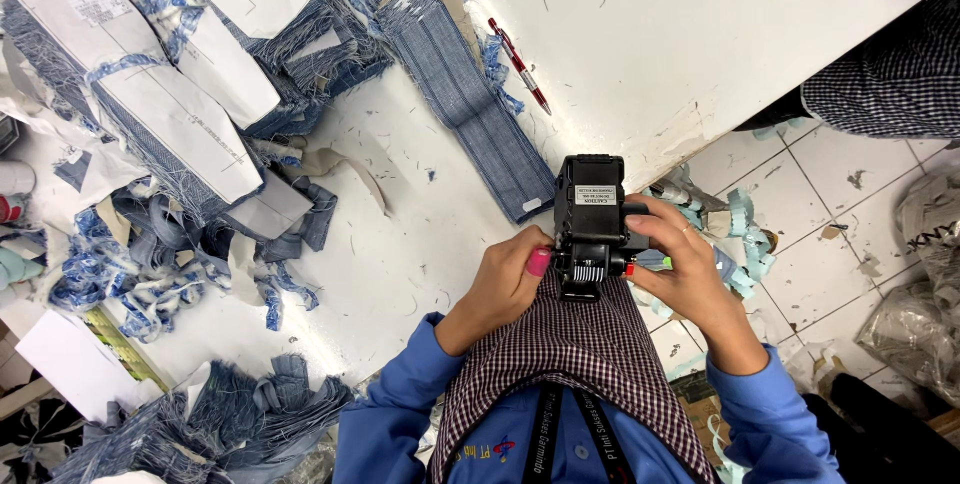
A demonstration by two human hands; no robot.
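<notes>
Black plastic and metal make up the small handheld stamping device [589, 224] that sits between both hands, held just over the near edge of the white table [680, 44] and above a checked cloth [575, 354] on the person's lap. The left hand [500, 284] presses against the device's left side, its pink-nailed thumb touching the lower body beside the row of small number wheels. The right hand [690, 264] wraps around the right side, fingers curled onto the body and fingertips near a small red spot at its base. Both hands are grasping the device; neither is free.

On the table just beyond the device lies a long strip of blue striped denim [470, 94], its near end with a small white tag almost touching the device's top. A red pen [520, 66] lies to the right of the strip, apart from it. Further left stand bundles of cut denim pieces topped with white paper patterns [170, 94], tied with blue-and-white cloth strips. Loose scraps and threads are scattered around them. On the tiled floor [830, 194] to the right lie pale green tape scraps [745, 234].
</notes>
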